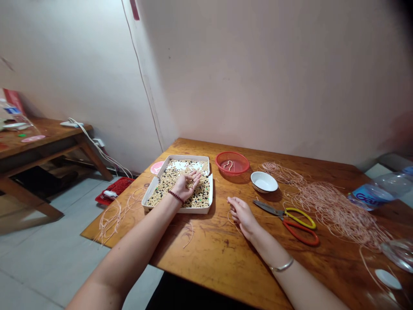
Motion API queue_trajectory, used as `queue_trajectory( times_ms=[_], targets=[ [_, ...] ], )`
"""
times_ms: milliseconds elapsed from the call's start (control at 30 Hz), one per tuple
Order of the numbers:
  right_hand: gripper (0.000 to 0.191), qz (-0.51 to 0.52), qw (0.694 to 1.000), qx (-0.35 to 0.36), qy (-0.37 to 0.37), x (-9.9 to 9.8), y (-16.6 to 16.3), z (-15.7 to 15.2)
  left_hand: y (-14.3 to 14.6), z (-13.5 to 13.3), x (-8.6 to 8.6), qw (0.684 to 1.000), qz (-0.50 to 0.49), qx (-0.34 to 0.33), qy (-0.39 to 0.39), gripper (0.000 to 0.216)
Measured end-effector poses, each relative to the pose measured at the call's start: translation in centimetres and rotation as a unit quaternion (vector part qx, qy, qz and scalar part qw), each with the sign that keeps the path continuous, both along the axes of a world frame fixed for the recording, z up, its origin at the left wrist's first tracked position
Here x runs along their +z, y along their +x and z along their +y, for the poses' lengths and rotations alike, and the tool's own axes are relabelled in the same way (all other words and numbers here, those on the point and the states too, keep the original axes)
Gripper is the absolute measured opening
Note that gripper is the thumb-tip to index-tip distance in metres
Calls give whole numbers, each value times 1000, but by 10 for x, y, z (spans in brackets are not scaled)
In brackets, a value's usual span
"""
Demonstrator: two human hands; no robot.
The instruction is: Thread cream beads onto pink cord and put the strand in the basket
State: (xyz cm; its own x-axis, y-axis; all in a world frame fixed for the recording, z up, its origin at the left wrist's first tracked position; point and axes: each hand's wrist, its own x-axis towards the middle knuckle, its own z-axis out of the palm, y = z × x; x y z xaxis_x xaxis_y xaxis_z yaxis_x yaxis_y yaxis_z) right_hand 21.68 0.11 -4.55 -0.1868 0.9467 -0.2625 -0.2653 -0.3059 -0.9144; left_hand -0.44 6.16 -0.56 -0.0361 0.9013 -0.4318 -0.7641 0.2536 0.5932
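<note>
My left hand (pixel 187 185) lies palm up over a white tray (pixel 178 209) full of small beige, dark and green beads, with a few beads resting in its cupped palm. A dark bead bracelet circles that wrist. My right hand (pixel 242 215) rests on the wooden table (pixel 219 254) to the right of the tray, fingers curled together on a thin pale cord (pixel 231 218). A silver bangle sits on that wrist.
Scissors (pixel 292 219) with yellow and red handles lie right of my right hand. Behind them stand a white bowl (pixel 263 181) and a red basket (pixel 232 162). A heap of pale cords (pixel 332 206) covers the right side; loose cords (pixel 112 215) hang off the left edge. A water bottle (pixel 374 193) lies at far right.
</note>
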Motion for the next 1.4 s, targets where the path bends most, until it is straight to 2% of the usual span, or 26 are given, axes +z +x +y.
queue_trajectory(
  times_ms=[133,233,467,1033,1267,1400],
  targets=[
    [43,5,1000,1,3,-1,0,0,0,1,-2,1000,2,-5,5,63],
    [43,4,1000,-1,4,-1,0,0,0,3,-3,1000,6,-2,3,61],
    [42,-1,1000,2,1,0,0,0,1,4,-2,1000,3,11,-17,29],
    [43,6,1000,2,0,-5,0,3,4,3,0,999,30,20,-23,38],
    [44,5,1000,2,-4,-3,0,3,4,8,-2,998,38,40,-30,12],
    [45,5,1000,-1,-2,-2,0,3,4,7,-1,998,31,38,-29,13]
  ],
)
